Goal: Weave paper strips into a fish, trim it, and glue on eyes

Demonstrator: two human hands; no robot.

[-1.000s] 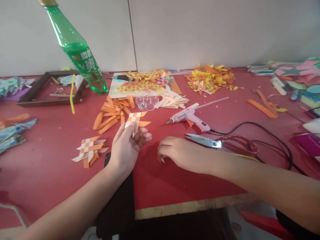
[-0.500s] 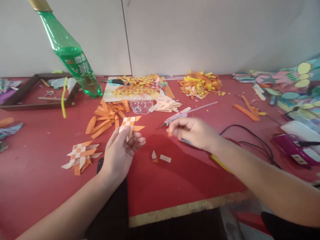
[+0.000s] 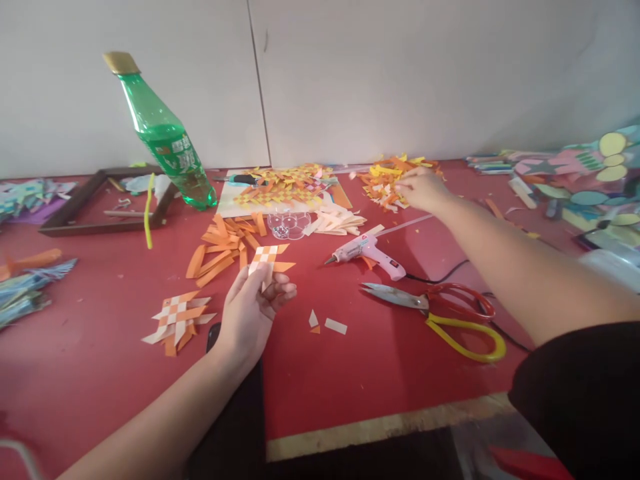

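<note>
**While the left hand [image 3: 253, 310] pinches a checkered woven paper piece [image 3: 267, 255], the right hand [image 3: 423, 188] is at the far scrap pile [image 3: 377, 183]**

Where the woven paper piece sits, raised above the red tabletop [image 3: 325, 380] left of centre, the thumb presses on its near end and the other fingers curl loosely beneath and beside it; loose orange ends stick out to the right. The right hand reaches over the right side of the yellow-and-orange scrap pile, fingers bent and fairly close together; whether they have hold of a scrap cannot be told.

A second woven piece [image 3: 175, 319], with pale and orange ends fanning out, lies to the left of the left hand. Beyond the left hand are orange paper strips [image 3: 215, 250], a clear scalloped tray [image 3: 291, 225] and pale paper strips [image 3: 340, 219]. The pink glue gun [image 3: 357, 247] lies right of centre, its nozzle pointing left. Nearer are the scissors [image 3: 423, 302], blades to the left, with one red handle and one yellow. A pale rectangular offcut [image 3: 336, 326] lies near two small pointed offcuts [image 3: 313, 320], one pale, one orange. At the far left, the green bottle [image 3: 167, 143] stands by a dark frame [image 3: 100, 229].
</note>
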